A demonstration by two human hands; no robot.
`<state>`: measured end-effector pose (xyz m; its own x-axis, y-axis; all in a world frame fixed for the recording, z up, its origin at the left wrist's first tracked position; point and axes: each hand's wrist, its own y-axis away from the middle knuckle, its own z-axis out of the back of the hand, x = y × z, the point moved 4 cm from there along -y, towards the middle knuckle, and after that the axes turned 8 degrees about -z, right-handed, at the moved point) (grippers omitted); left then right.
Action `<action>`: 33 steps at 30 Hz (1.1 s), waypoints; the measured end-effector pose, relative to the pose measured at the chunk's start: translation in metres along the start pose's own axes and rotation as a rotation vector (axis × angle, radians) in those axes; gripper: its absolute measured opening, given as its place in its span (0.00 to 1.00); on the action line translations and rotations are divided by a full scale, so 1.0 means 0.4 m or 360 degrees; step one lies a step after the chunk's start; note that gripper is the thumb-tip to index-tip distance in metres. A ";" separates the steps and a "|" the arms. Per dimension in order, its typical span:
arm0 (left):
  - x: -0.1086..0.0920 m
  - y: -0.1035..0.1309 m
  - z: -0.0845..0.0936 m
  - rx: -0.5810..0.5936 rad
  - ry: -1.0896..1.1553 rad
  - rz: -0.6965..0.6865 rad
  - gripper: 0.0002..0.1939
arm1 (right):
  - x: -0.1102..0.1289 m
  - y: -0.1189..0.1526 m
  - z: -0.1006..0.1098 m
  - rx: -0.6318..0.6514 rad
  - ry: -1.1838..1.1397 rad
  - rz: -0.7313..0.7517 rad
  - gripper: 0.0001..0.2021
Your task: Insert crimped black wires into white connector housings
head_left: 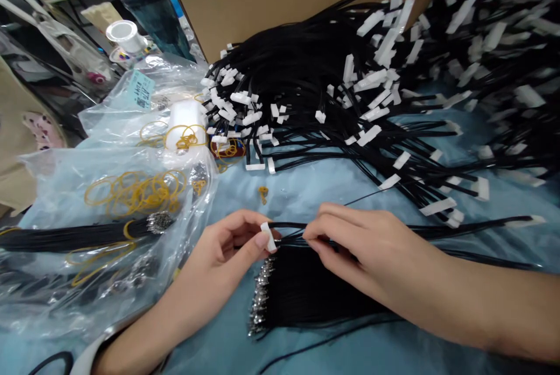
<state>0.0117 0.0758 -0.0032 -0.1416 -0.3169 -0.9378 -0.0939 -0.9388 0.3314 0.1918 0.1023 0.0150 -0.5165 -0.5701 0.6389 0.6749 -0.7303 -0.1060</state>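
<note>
My left hand (238,246) pinches a small white connector (268,237) between thumb and fingers. Black wires run from the connector toward my right hand (345,241), whose thumb and fingertips are closed on them. Just below both hands lies a flat bundle of black wires (315,293), its silvery metal terminals (260,299) lined up at the left end. Part of that bundle is hidden under my right hand and forearm. Behind the hands is a large pile of black cables (297,66) with white connectors.
A cardboard box (254,7) stands at the back. Plastic bags (188,182) with yellow rubber bands (140,191) and another black wire bundle (79,235) lie left on the blue cloth (219,334). More cables (516,48) fill the right side. A dark tumbler (155,19) stands back left.
</note>
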 end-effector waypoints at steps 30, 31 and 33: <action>-0.002 0.015 -0.020 -0.0054 -0.0185 -0.0097 0.04 | 0.012 -0.014 -0.020 -0.0153 0.0126 0.0239 0.09; -0.003 0.014 -0.020 -0.0065 -0.0189 -0.0109 0.04 | 0.017 -0.011 -0.018 -0.0206 0.0192 0.0283 0.10; -0.004 0.012 -0.016 -0.0102 -0.0193 -0.0129 0.04 | 0.030 -0.001 -0.016 -0.0298 0.0312 0.0408 0.10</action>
<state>0.0179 0.0710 -0.0007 -0.2547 -0.2247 -0.9405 -0.0474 -0.9686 0.2443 0.1819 0.0935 0.0179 -0.4467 -0.7914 0.4173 0.6968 -0.6003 -0.3926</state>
